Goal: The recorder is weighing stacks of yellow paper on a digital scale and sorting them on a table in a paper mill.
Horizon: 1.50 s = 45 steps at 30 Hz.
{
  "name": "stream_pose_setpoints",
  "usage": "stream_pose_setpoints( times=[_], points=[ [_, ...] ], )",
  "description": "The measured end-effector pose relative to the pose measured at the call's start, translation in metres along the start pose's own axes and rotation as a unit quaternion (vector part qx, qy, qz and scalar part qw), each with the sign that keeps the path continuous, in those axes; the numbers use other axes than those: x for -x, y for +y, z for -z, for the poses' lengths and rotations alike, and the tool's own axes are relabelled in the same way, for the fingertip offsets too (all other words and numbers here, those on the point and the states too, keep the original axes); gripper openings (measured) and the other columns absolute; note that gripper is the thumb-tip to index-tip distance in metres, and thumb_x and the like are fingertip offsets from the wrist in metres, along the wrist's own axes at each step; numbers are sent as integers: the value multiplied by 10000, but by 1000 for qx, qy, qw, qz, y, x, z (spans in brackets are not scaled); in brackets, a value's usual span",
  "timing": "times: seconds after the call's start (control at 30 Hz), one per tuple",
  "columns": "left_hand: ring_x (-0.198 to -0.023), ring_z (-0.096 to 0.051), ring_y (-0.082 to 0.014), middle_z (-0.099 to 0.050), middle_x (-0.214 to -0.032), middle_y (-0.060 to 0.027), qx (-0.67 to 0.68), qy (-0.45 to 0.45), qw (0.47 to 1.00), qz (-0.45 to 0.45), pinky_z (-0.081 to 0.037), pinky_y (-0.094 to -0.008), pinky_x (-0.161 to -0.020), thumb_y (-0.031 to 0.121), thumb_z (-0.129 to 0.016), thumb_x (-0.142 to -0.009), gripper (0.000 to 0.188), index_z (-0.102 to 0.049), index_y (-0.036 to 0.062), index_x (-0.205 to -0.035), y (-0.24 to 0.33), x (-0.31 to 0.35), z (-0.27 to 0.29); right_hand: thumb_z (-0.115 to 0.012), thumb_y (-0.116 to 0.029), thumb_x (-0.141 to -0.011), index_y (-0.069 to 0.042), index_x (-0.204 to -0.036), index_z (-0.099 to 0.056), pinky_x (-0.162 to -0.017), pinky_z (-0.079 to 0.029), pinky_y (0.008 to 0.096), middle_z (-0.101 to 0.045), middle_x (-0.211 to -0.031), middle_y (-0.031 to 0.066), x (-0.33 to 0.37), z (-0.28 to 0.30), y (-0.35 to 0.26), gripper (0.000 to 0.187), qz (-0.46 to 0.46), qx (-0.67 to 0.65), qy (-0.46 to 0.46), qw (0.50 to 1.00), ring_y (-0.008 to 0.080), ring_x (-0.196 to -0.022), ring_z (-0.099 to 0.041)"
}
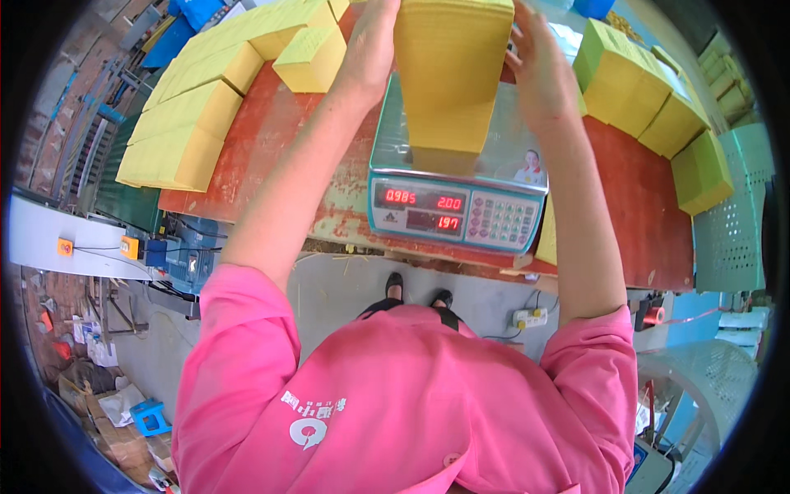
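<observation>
A tall stack of yellow paper (454, 78) stands on the metal pan of a digital weighing scale (457, 216), whose red displays are lit. My left hand (374, 48) is at the stack's left side; its fingers run out of the frame or behind the stack, so their grip is hidden. On the other side, my right hand (545, 70) is beside the stack with its fingers apart. A narrow gap shows between that palm and the paper; whether the fingertips touch it, I cannot tell.
Yellow paper blocks (185, 136) line the worn red table (329, 193) at left, with a single block (311, 59) nearer the scale. More blocks (629, 78) stand at right, next to a perforated metal panel (747, 202). A power strip (530, 318) lies on the floor.
</observation>
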<state>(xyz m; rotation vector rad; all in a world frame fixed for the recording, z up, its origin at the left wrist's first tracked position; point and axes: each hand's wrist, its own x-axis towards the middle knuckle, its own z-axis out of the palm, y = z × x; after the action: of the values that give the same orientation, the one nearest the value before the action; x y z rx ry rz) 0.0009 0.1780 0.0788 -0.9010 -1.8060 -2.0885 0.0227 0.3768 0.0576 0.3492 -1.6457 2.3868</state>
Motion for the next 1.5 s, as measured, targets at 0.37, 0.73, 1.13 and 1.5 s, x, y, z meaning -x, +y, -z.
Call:
stream_pose_setpoints(
  times=[0.37,0.73,1.13,1.5],
  points=[
    [-1422,-311,-342,-258,-1556,-226,-64,194,968,145,-296,-500,-1138,468,-318,-1042,642,-234,58,-1528,-6,80,153,-332,-295,-1042,39,-1409,-406,-1048,-403,423,-484,-1400,229,178,49,-13,502,27,8,214,976,332,-1273,-505],
    [-1386,-361,-322,-274,-1536,-238,-29,175,959,219,-340,-475,-1099,478,-377,-1026,694,-223,12,-1517,-8,87,170,-392,-271,-1025,48,-1300,-498,-964,-456,384,-599,-1240,190,237,45,7,434,-36,-34,311,949,283,-1133,-588],
    [-1214,-537,-210,-615,-1266,-89,-150,-196,967,-62,-381,-363,-1062,338,-610,-956,476,-575,27,-1314,103,-13,68,-440,-275,-1007,62,-1256,-527,-930,-467,383,-632,-1166,174,240,27,23,427,-51,-57,303,950,276,-1075,-613],
    [-1135,-569,-257,-603,-1303,-114,-434,-342,829,-92,-447,-359,-979,356,-778,-763,633,-601,48,-1287,57,-83,25,-482,-284,-1007,23,-1187,-583,-834,-512,368,-669,-1043,144,270,24,37,370,-73,-89,358,926,249,-922,-652]
  ],
)
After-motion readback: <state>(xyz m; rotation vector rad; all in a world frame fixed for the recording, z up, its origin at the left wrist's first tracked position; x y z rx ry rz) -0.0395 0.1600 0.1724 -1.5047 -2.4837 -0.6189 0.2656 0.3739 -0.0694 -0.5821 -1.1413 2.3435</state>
